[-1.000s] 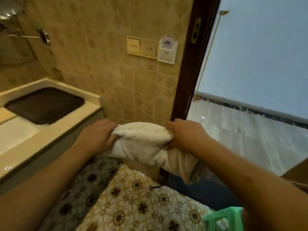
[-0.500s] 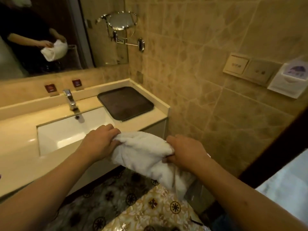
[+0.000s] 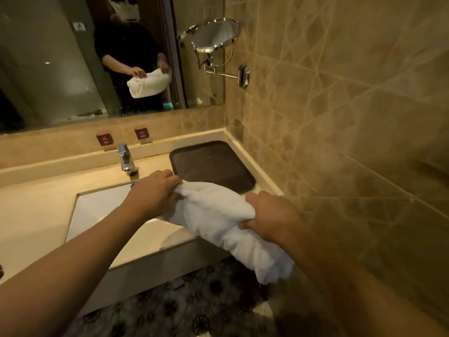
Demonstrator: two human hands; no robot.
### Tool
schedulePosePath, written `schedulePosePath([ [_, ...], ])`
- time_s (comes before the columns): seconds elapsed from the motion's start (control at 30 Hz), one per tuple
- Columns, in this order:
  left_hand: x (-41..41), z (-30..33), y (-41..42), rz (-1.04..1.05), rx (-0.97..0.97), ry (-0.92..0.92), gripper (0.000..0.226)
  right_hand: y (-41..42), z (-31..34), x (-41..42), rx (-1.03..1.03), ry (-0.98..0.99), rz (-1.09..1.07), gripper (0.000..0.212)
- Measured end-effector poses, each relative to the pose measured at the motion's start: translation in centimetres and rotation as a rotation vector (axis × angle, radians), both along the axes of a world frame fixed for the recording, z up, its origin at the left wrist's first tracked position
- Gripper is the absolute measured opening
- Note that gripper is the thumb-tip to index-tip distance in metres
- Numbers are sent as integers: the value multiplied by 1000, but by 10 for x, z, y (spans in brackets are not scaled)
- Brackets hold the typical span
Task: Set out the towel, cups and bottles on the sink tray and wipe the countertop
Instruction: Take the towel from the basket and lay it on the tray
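Note:
A bunched white towel (image 3: pixel 218 215) hangs between both my hands over the front right corner of the countertop (image 3: pixel 36 215). My left hand (image 3: pixel 153 193) grips its left end, just in front of the tray. My right hand (image 3: pixel 269 215) pinches its right part, and a loose end droops below the counter edge. The dark brown sink tray (image 3: pixel 209 164) lies bare on the counter's right end, against the tiled wall. No cups or bottles are in view.
A white basin (image 3: pixel 97 210) is sunk into the counter with a chrome tap (image 3: pixel 125 158) behind it. A wall mirror (image 3: pixel 73 57) shows a person holding the towel. A round swing-arm mirror (image 3: pixel 215 35) juts from the right wall above the tray. Patterned floor lies below.
My view has swung left from the doorway to the sink. Both hands have carried the towel forward, from beside the counter to just over its front right corner near the tray.

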State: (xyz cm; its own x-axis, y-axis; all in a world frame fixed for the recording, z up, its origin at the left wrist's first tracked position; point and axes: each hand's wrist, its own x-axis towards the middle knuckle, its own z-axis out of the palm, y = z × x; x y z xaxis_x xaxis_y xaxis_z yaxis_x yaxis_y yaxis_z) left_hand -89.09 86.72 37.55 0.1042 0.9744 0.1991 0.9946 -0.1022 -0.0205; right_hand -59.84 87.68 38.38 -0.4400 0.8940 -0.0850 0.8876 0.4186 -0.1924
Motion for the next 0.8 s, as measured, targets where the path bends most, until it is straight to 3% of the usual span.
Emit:
schedulePosePath([
  [0.4, -11, -4, 166, -11, 42, 4, 30, 128, -11, -25, -73, 68, -67, 51],
  [0.53, -26, -19, 247, -111, 41, -20, 29, 177, -26, -42, -110, 169, -185, 60],
  [0.8, -53, -49, 403, -313, 14, 30, 29, 284, -64, -84, -213, 274, -391, 56],
])
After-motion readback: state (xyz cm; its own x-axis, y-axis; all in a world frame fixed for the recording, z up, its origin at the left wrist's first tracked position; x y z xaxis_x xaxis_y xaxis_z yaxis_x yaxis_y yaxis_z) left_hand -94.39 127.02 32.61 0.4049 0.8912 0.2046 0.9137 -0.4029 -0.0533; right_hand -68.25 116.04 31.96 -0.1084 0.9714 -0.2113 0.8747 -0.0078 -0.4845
